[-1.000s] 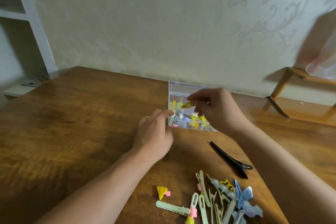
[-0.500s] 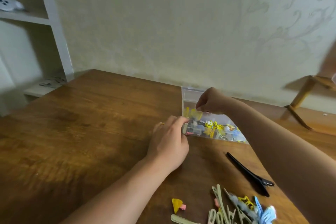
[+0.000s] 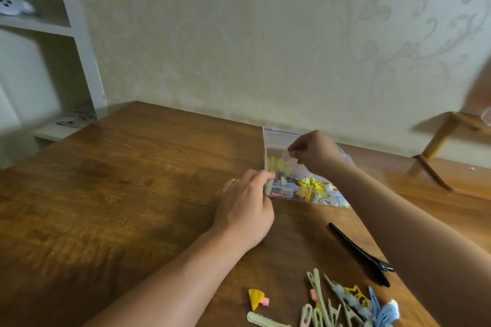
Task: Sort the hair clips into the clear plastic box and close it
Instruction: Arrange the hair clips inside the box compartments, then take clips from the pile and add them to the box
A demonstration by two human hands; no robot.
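The clear plastic box [image 3: 277, 137] stands open at the table's far side, with several coloured hair clips [image 3: 308, 184] inside. My left hand [image 3: 244, 210] grips its front left corner. My right hand [image 3: 316, 152] hovers over the back compartment with its fingertips pinched on what looks like a small clip, too blurred to tell for sure. A pile of loose hair clips [image 3: 345, 308] lies near the front edge. Beside it are a yellow and pink clip [image 3: 256, 298] and a pale green clip [image 3: 261, 321]. A long black clip [image 3: 356, 249] lies under my right forearm.
The wooden table [image 3: 132, 194] runs up to a patterned wall. A white shelf unit [image 3: 79, 34] stands at the left. A wooden stand [image 3: 438, 141] is at the right, beyond the table.
My right hand carried a yellow clip from above the box down into its back part. The camera view shifted, so the box and clips sit further right and lower. The left hand stays on the box.
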